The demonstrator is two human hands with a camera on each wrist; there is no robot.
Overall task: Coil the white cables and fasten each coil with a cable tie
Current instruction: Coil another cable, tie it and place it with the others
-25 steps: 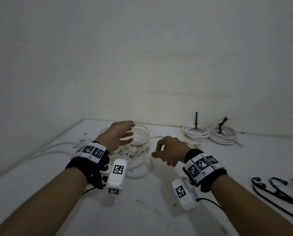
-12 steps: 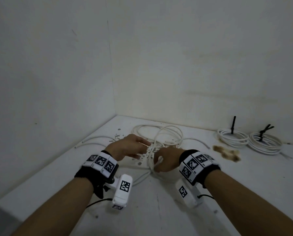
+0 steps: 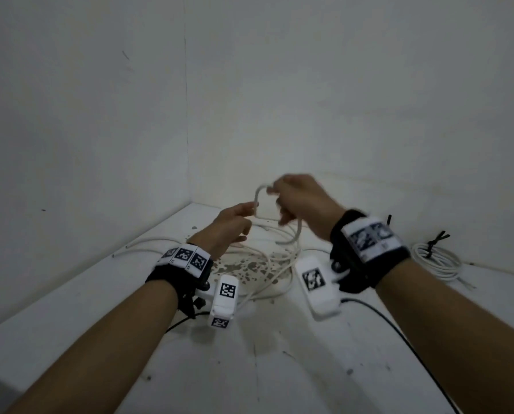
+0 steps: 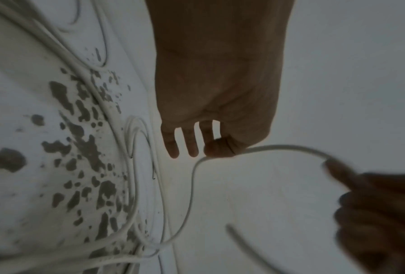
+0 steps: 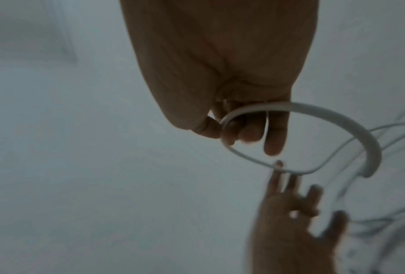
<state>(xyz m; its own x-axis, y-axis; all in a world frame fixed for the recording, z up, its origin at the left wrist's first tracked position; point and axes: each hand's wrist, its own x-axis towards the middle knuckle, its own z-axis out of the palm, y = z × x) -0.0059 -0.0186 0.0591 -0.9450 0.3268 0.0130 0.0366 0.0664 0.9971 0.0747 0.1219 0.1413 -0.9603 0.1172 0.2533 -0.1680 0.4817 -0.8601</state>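
Note:
Several loose white cables (image 3: 267, 264) lie tangled on the white table (image 3: 279, 369) near the corner. One white cable (image 3: 257, 194) arches in the air between my hands. My right hand (image 3: 275, 194) is raised and blurred; it pinches that cable near its free end (image 5: 367, 174) between thumb and forefinger (image 5: 220, 129). My left hand (image 3: 248, 210), lower and to the left, pinches the same cable (image 4: 288, 148) with thumb and index finger (image 4: 220, 151), the other fingers straight. From there the cable drops to the pile (image 4: 135, 185).
A tied white coil (image 3: 435, 259) with a black cable tie (image 3: 436, 239) lies at the far right by the wall. Grey flaked patches (image 3: 244, 268) mark the table under the cables. Walls close in behind and left. A black camera lead (image 3: 399, 333) trails over the near table.
Both hands have risen off the cable pile. The right hand has lifted a cable end up, and the left hand now pinches the same cable below it.

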